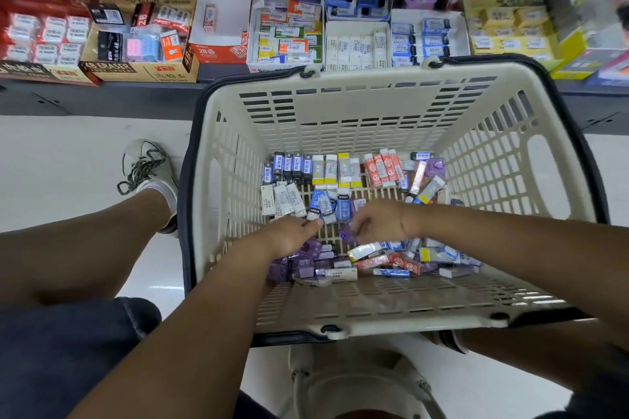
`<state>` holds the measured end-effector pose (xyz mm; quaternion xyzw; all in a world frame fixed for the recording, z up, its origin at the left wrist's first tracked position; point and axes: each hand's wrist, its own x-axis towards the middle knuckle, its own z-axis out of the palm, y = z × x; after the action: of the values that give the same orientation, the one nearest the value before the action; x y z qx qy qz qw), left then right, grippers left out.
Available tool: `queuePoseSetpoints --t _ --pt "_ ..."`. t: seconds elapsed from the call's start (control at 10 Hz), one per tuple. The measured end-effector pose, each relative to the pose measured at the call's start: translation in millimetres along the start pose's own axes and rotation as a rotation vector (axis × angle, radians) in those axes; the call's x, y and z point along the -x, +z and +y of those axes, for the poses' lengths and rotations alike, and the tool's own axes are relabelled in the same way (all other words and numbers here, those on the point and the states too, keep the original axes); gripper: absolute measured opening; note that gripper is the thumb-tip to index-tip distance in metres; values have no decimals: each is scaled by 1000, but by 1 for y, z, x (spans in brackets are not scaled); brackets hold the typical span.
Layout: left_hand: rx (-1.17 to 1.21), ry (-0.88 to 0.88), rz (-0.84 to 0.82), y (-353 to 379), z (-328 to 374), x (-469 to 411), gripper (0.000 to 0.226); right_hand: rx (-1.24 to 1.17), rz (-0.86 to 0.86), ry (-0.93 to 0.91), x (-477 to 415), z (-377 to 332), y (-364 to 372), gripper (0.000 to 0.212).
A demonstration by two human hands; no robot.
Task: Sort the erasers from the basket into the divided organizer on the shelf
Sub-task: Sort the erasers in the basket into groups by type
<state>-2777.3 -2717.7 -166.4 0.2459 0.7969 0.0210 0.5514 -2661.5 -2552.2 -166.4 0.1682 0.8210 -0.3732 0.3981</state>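
Purple eraser (347, 234) lies at fingertips of right hand (379, 222), near left hand (291, 235).

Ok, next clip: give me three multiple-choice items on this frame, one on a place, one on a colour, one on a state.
1. Where are the left hand and the right hand?
A. Down inside the basket
B. On the shelf boxes
C. Flat on the floor

2. What colour is the basket's body?
A. Blue
B. Cream
C. Green

3. What is the right hand doing?
A. Gripping the basket handle
B. Lying open, palm up
C. Pinching a purple eraser

Answers:
1 A: both hands reach among the erasers on the basket's bottom.
2 B: its slotted walls are cream.
3 C: its fingertips close on a purple piece.
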Motion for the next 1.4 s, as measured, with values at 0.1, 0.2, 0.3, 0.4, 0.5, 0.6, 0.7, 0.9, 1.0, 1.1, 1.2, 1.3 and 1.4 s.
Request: queuePoseSetpoints --t 0.1,0.2,0.3,0.4,0.5,0.6,0.7,0.9,1.0,1.1,1.2,1.3,1.4 --pt "11 18 -14 1 4 4 67 292 -84 -7 8 10 22 42" --pt "21 19 -7 1 6 7 66 350 83 -15 6 12 38 39" --pt "17 29 -3 0 7 10 63 311 205 100 0 14 42 28" --pt "15 35 -7 0 7 12 63 241 135 243 -5 21 40 29" --pt "25 26 -14 0 7 12 64 212 13 292 -2 26 31 36" --pt "13 28 -26 -1 8 12 66 15 -57 349 8 24 8 35" --pt "0 29 -37 -1 10 10 66 -483 109 440 11 19 -20 31" --pt "24 34 -49 0 12 10 64 -1035 624 405 -27 5 -36 33" --pt "39 34 -53 -1 12 11 63 -870 710 419 -62 16 -28 31" --pt "44 32 -60 -1 11 9 63 -700 773 433 -69 15 -25 28" --pt "43 33 -63 0 11 7 64 -551 747 424 -69 11 -21 25" --pt "42 34 -64 0 11 7 65 -463 753 420 -68 8 -16 21" --pt "44 36 -64 0 11 7 65 -327 734 417 -64 5 -14 22"
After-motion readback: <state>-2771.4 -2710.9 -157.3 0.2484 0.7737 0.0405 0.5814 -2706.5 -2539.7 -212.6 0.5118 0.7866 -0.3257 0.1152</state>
